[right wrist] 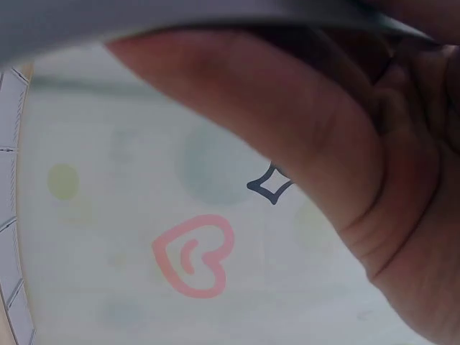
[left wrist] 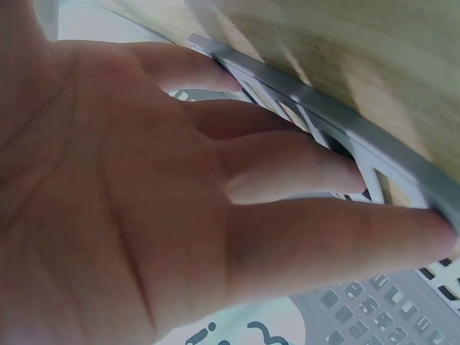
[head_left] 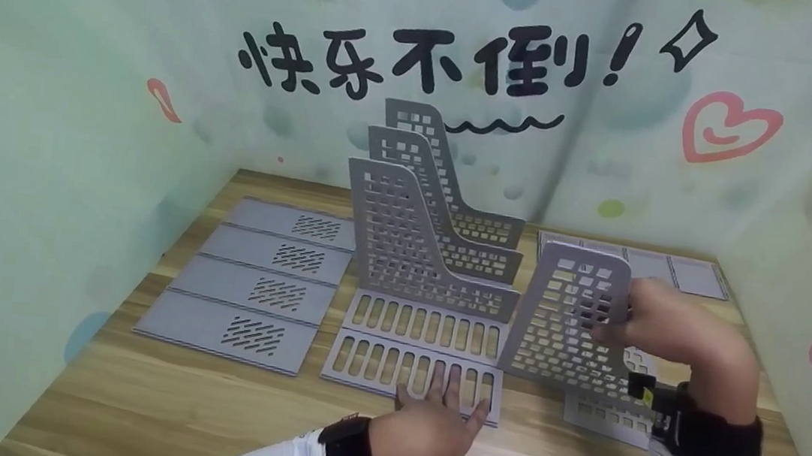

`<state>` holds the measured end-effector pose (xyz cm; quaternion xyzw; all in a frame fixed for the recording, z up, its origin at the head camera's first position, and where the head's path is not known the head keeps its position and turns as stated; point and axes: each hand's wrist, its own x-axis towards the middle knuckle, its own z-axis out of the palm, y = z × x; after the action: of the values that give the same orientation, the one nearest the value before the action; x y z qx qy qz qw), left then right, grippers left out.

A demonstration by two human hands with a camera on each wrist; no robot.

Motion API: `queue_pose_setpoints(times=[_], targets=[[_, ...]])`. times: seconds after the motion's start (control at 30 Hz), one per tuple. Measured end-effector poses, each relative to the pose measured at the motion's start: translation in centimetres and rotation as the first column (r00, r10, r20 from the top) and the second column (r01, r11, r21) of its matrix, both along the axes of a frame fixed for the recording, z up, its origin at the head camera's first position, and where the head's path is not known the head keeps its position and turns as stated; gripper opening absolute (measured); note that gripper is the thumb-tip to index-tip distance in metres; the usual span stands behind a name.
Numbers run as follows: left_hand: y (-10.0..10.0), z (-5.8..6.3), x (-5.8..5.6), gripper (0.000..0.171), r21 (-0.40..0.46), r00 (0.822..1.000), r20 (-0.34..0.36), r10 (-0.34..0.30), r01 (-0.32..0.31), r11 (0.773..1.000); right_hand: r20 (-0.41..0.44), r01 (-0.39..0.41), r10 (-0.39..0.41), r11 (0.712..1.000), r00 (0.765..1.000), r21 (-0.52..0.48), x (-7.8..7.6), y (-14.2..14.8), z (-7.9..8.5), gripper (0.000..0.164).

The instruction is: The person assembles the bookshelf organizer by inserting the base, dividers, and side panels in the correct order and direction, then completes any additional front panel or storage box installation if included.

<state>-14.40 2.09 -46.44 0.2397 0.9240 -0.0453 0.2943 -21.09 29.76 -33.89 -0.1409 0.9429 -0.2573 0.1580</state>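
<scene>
In the head view, the black characters "快乐不倒!" point(head_left: 431, 57) can be read on the pale green printed fabric backdrop point(head_left: 49, 107); the row above is cut off and cannot be made out. A pink outlined heart point(head_left: 690, 129) is printed to their right. On the wood-grained worktop point(head_left: 154, 398), a flat gray slotted panel point(head_left: 416, 349) is touched by the left hand point(head_left: 426, 434), its fingers spread and straight. Beyond the visible slots, three gray perforated L-shaped panels point(head_left: 406, 228) are stood upright, one behind another. A similar gray perforated side panel point(head_left: 567, 328) is gripped at its upper right edge by the right hand point(head_left: 667, 323) and held just right of the slotted panel; whether the two touch cannot be told. A flat gray four-section board point(head_left: 208, 317), pierced with slanted slits, is laid at the left.

In the left wrist view, the straight fingers point(left wrist: 309, 241) are seen against the slotted panel's edge; black strokes of writing below are too cropped to be read.

In the right wrist view, the side panel's blurred edge is pressed by a digit from below, and the heart is shown again. No brand can be read.
</scene>
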Motion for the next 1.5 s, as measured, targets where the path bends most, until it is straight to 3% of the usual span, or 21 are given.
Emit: queue_pose_setpoints(times=[0.17, 0.3, 0.43, 0.53, 0.67, 0.87, 1.03, 1.17, 1.33, 1.5], targets=[[0.1, -0.4, -0.2, 0.147, -0.010, 1.000, -0.002, -0.005, 0.005, 1.000, -0.074, -0.108, 0.105, 0.993, 0.992, -0.045, 0.0, -0.9, -0.1, 0.013], [0.4, -1.8, -0.6, 0.150, -0.028, 1.000, -0.018, -0.013, 0.012, 1.000, -0.165, -0.182, 0.176, 0.983, 0.970, -0.023, -0.1, -3.7, -0.7, 0.003], [0.7, -3.0, -0.9, 0.150, -0.046, 0.999, -0.046, -0.022, 0.020, 0.999, -0.235, -0.198, 0.197, 0.980, 0.952, 0.022, 0.1, -6.5, -0.9, 0.027], [0.7, -2.8, -0.7, 0.151, -0.044, 0.998, -0.051, -0.021, 0.018, 0.999, -0.240, -0.203, 0.201, 0.979, 0.950, 0.015, 0.2, -6.9, -0.8, 0.028], [0.8, -1.6, -0.3, 0.149, -0.054, 0.999, -0.038, -0.020, 0.018, 0.998, -0.186, -0.196, 0.194, 0.981, 0.963, 0.009, -0.1, -5.6, -1.6, 0.015], [1.0, -0.8, 0.3, 0.144, -0.037, 1.000, -0.024, -0.007, 0.006, 0.999, -0.114, -0.199, 0.219, 0.966, 0.969, 0.162, 0.3, -1.7, -6.6, 0.001], [0.6, -0.9, 0.0, 0.148, -0.055, 0.999, -0.021, -0.031, 0.030, 0.998, -0.207, -0.193, 0.244, 0.952, 0.948, 0.236, 0.9, 0.7, -9.9, 0.006], [0.3, -0.7, -0.3, 0.149, -0.065, 0.999, -0.031, -0.044, 0.042, 0.997, -0.279, -0.180, 0.261, 0.941, 0.924, 0.286, 0.8, 0.2, -10.6, 0.013], [0.2, -0.1, 0.0, 0.150, -0.049, 0.999, -0.030, -0.038, 0.037, 0.998, -0.231, -0.176, 0.254, 0.933, 0.939, 0.313, 0.7, -1.2, -10.4, 0.020], [0.4, 0.3, 0.3, 0.150, -0.061, 0.999, -0.015, -0.050, 0.049, 0.997, -0.242, -0.187, 0.269, 0.931, 0.932, 0.312, 0.5, -1.9, -10.4, 0.019]])
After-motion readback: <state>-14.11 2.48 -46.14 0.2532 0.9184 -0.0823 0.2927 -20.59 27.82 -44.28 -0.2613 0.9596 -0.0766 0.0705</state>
